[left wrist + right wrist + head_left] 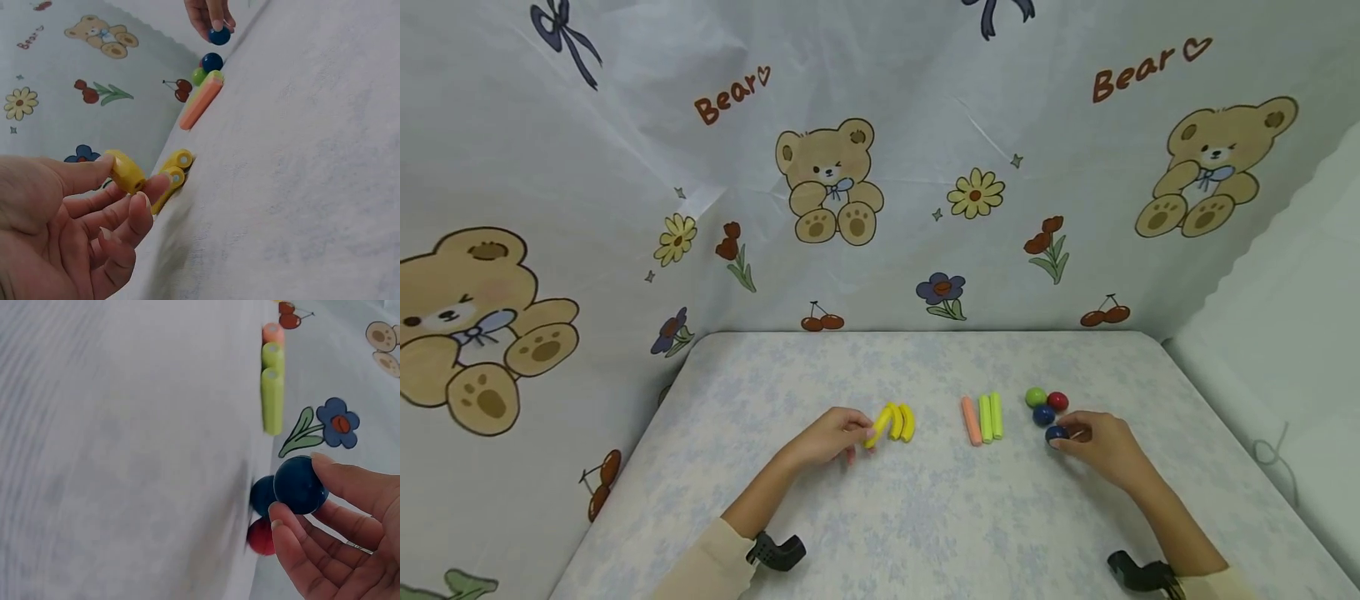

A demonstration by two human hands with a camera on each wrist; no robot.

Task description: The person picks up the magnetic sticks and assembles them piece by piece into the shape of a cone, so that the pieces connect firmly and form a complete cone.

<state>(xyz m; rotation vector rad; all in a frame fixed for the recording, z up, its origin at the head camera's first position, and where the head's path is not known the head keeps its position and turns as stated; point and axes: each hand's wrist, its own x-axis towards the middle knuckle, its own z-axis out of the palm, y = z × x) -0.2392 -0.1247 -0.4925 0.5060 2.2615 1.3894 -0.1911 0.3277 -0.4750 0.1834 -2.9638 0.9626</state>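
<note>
1. Yellow first, at the left of the pale mottled tabletop [910, 517]: I see my left hand [829, 437] pinching a short curved yellow plastic piece [127, 171] between thumb and fingertip, lifted a little off the surface, with the other fingers curled loosely under it
2. Just beside it lie two more curved yellow pieces [902, 422], side by side and touching; my held piece sits at their left end
3. My worry here: the pinch is only on the two ends of a smooth curved piece, so I judge it could twist out, drop onto the resting pair and knock them askew
4. Further right, near the middle, lie three straight sticks [983, 418] packed together, one orange and two light green, parallel and apart from both hands
5. Right again, a green ball [1035, 397], a red ball [1057, 401] and a dark blue ball [1042, 414] sit in a tight cluster
6. My right hand [1101, 447] grips a second dark blue glossy ball [300, 485] with thumb and fingertips, held just beside that cluster, nearly touching the blue one
7. Risk on this side, as I judge it: a round, slick ball can squirt from a fingertip hold, or bump the cluster; nothing there stops the balls rolling across the table
8. My two hands are well apart, one at each end of the row
</note>
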